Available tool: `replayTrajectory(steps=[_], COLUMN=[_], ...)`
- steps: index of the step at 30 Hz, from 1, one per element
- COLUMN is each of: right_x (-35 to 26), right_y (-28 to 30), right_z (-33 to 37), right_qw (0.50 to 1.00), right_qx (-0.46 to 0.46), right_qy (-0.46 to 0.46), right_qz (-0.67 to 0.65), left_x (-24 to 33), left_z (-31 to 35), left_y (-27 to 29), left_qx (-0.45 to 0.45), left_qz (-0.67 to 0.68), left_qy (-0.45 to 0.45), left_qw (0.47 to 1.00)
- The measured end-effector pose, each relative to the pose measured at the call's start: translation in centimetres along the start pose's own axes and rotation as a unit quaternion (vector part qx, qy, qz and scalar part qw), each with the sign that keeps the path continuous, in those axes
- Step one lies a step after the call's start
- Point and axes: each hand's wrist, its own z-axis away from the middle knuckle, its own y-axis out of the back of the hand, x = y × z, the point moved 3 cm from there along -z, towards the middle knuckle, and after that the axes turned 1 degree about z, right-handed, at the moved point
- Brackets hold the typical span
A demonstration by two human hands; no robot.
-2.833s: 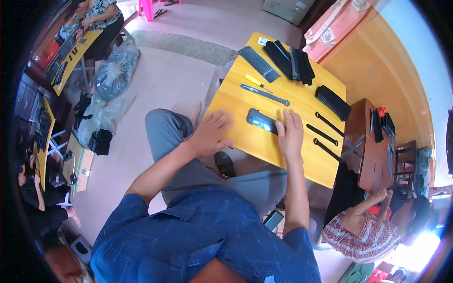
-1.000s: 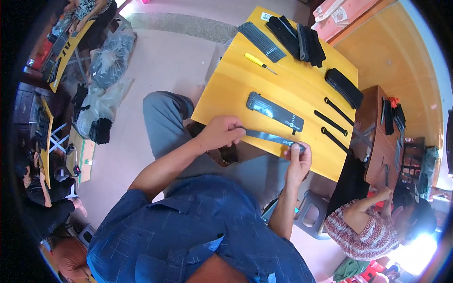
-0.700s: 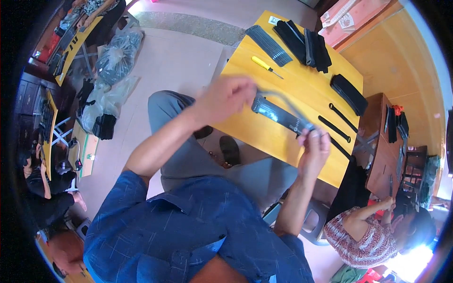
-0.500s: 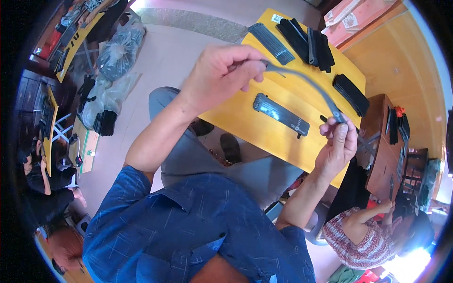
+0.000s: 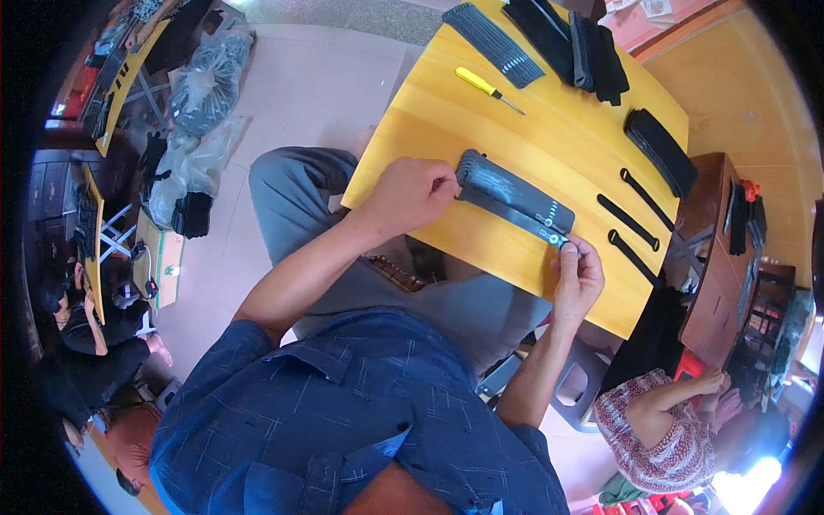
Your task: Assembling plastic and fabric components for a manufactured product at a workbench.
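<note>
Between my two hands a dark flat strap (image 5: 512, 218) is stretched straight along the near side of a flat row of similar straps (image 5: 515, 187) on the yellow table (image 5: 412, 129). Its left end meets the pinched fingers of my left hand (image 5: 410, 199). The thumb and fingers of my right hand (image 5: 578, 275) close on its right end, where a small pale mark shows. Whether the strap touches the row or lies just beside it, I cannot tell.
Beyond the row lies a yellow-handled screwdriver (image 5: 477, 82). Another strap row (image 5: 493, 45) and black bundles (image 5: 549, 39) are at the far side. A black stack (image 5: 659, 153) and loose straps (image 5: 628, 219) lie to the right. Another person (image 5: 657, 429) sits at lower right.
Both hands have come down, taking the strap from a raised, bowed position to a straight one along the row. The screwdriver and loose straps, mostly hidden before, now show.
</note>
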Motion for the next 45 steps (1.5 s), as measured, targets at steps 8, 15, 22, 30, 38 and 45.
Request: replayTrajectory(steps=[8, 15, 22, 30, 38, 45], right_x=[0.7, 1.3, 1.2, 0.5, 0.7, 0.8], right_y=[-0.3, -0.3, -0.5, -0.9, -0.8, -0.8], right_z=[-1.4, -1.6, -1.3, -1.1, -1.1, -1.2], right_qw=[0.998, 0.999, 0.997, 0.996, 0.996, 0.996], right_qx=[0.004, 0.016, 0.026, 0.035, 0.034, 0.033], right_qy=[-0.043, -0.042, -0.044, -0.044, -0.045, -0.042], right_qz=[0.042, 0.029, 0.05, 0.067, 0.063, 0.07], left_x=[-1.7, -1.6, -1.0, -1.3, -1.2, -1.0], left_z=[-1.0, -1.8, -2.0, -2.1, -2.2, -2.3], left_y=[-0.7, -0.8, -0.6, -0.8, -0.9, -1.0], left_qx=[0.009, -0.016, -0.03, -0.018, -0.017, -0.018], left_qz=[-0.037, -0.046, -0.065, -0.068, -0.075, -0.079], left_qy=[0.025, 0.043, 0.067, 0.051, 0.056, 0.069], left_qw=[0.999, 0.998, 0.995, 0.996, 0.995, 0.994])
